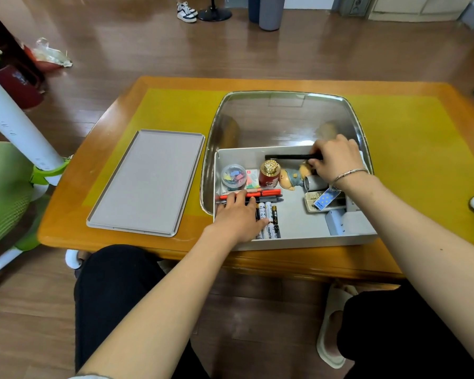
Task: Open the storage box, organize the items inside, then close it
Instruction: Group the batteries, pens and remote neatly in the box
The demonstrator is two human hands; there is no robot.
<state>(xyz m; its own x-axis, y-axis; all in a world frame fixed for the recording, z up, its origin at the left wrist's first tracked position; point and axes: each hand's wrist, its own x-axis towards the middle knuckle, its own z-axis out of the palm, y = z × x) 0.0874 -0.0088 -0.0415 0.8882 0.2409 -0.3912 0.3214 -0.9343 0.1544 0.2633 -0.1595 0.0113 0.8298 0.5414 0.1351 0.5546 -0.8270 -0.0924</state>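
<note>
Head view: both hands inside open storage box (290,243), lid (148,181) off.

Storage box sits on wooden table (121,242), clear cover (282,119) tilted up behind it; grey lid lies flat on the table, well left of left hand (237,214). Left hand palm down, fingers fairly straight, resting on pens (268,195) and batteries (270,218) at box's near-left. Right hand (335,157) at far-right corner, fingers curled round end of black stick-like item (288,157); bracelet on that wrist. Between the hands: tub of coloured clips (233,176), red jar with gold top (269,173), small figurine (292,177) lying down. Below right hand: blue tag (324,199) on a small case, white block beside it.
</note>
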